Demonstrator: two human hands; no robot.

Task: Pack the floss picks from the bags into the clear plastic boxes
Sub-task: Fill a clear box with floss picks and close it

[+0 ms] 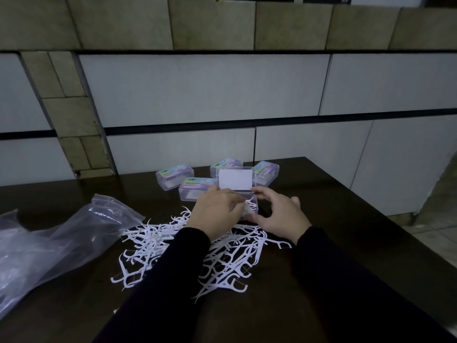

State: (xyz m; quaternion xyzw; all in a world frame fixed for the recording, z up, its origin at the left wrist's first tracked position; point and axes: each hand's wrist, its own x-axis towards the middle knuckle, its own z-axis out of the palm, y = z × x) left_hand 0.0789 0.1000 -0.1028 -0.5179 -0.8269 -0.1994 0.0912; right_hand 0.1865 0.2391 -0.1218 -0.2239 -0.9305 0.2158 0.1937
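- The left hand (215, 213) is reaching over the open clear box (249, 206), its fingers curled and pinching a few white floss picks (248, 206) just inside the box's left side.
- The right hand (279, 214) is cupping the same box from its right side, thumb along the near edge and fingers curved round the far right corner, holding it steady.
- The box's lid (235, 180) is standing upright just beyond both hands, a white card showing through it.
- A loose pile of floss picks (197, 253) is lying on the dark table (346, 231) directly below both wrists, spreading under the black sleeves (333, 280).
- Four closed boxes (175, 176) with coloured labels are sitting just beyond the hands, behind and beside the open one.
- A crumpled clear plastic bag (61, 238) is lying well to the left of the left hand.
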